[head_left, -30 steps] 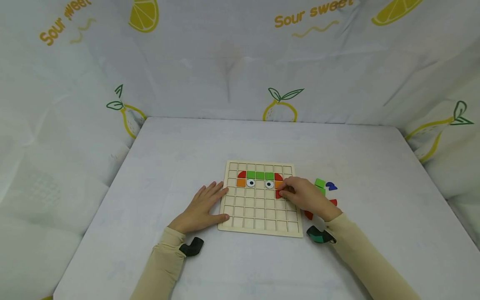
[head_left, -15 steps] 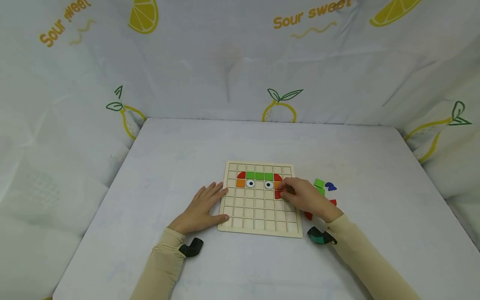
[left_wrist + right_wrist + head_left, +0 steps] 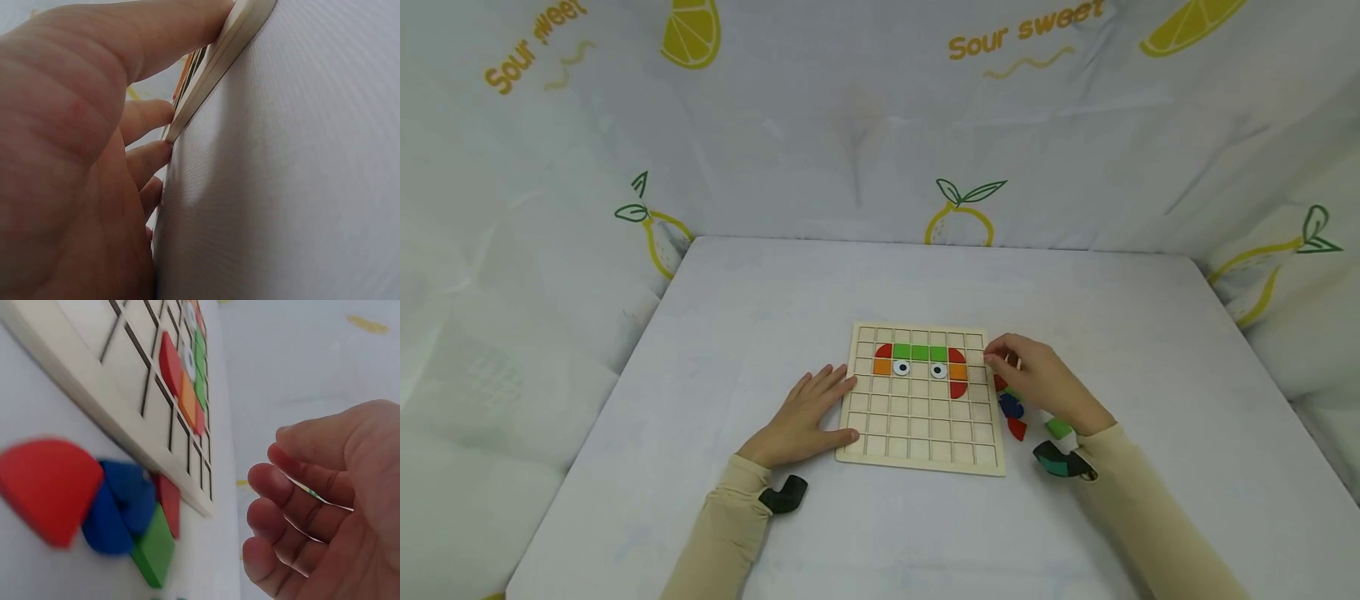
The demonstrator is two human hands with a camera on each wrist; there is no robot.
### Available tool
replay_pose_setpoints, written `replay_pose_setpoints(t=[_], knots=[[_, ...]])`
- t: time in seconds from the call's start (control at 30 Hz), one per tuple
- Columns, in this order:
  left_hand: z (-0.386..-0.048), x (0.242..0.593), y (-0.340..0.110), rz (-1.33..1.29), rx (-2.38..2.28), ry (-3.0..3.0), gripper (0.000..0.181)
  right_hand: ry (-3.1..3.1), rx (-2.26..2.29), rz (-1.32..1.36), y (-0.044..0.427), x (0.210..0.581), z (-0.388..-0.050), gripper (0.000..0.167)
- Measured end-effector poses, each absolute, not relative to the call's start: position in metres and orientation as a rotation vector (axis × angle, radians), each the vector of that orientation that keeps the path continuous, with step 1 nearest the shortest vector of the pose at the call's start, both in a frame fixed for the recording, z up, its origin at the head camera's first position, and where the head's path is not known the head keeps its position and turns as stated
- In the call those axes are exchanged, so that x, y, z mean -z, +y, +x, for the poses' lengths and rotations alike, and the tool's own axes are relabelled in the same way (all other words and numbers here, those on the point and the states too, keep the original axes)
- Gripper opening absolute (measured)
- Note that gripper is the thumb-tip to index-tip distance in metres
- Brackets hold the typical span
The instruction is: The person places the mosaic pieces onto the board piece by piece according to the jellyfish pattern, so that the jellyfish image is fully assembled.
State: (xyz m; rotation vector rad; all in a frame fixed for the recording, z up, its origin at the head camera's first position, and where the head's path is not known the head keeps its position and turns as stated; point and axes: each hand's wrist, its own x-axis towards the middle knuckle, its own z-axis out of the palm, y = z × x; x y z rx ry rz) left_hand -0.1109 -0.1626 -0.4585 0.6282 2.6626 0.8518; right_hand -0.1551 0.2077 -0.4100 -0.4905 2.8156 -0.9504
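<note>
A wooden grid board (image 3: 887, 425) lies flat on the table. In its upper cells sit red quarter-round tiles (image 3: 957, 389), orange square tiles (image 3: 958, 372), a row of green square tiles (image 3: 920, 352) and two eye tiles (image 3: 938, 371). My left hand (image 3: 801, 421) rests spread at the board's left edge, with thumb and fingertips touching the rim (image 3: 215, 65). My right hand (image 3: 1045, 379) hovers by the board's right edge, above loose tiles. Its fingers bend loosely and nothing shows between them in the right wrist view.
Right of the board lie a loose red quarter-round tile (image 3: 50, 484), blue rounded tiles (image 3: 128, 494) and a green tile (image 3: 155, 550). Another green tile (image 3: 1059, 428) lies under the right wrist. A white cloth with lemon prints surrounds the table (image 3: 775, 283).
My right hand has left the red tile on the board and moved right, off the grid. Loose tiles beside the board now show in other spots. The left hand stays put.
</note>
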Motion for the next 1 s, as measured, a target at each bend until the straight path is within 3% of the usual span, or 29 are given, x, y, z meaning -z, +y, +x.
replay_pose_setpoints(t=[0.37, 0.73, 1.0], knots=[[-0.112, 0.460, -0.163, 0.623, -0.822, 2.673, 0.082, 2.826, 0.702, -0.352, 0.225, 0.410, -0.155, 0.027], [-0.111, 0.462, -0.164, 0.630, -0.829, 2.681, 0.082, 2.829, 0.528, -0.447, 0.223, 0.420, -0.155, 0.027], [-0.112, 0.462, -0.163, 0.628, -0.831, 2.683, 0.083, 2.774, 0.695, -0.377, 0.225, 0.414, -0.154, 0.019]])
